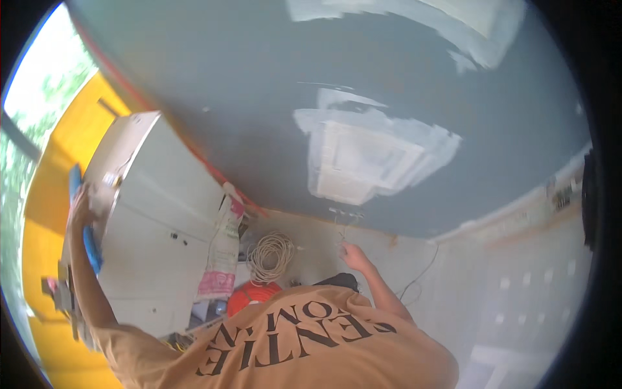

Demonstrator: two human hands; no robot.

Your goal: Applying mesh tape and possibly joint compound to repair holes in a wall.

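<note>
By the boxy white cabinet (159, 223), left hand (80, 206); near thin pale wires (343, 229), curled right hand (354, 257): both grips unclear!

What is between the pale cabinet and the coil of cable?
The head view shows mainly a pink-and-white sack between the pale cabinet and the coil.

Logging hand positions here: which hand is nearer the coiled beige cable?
Right. The right hand is apart from the coiled beige cable, to its right; the left hand is much farther off, by the blue strip at far left.
</note>
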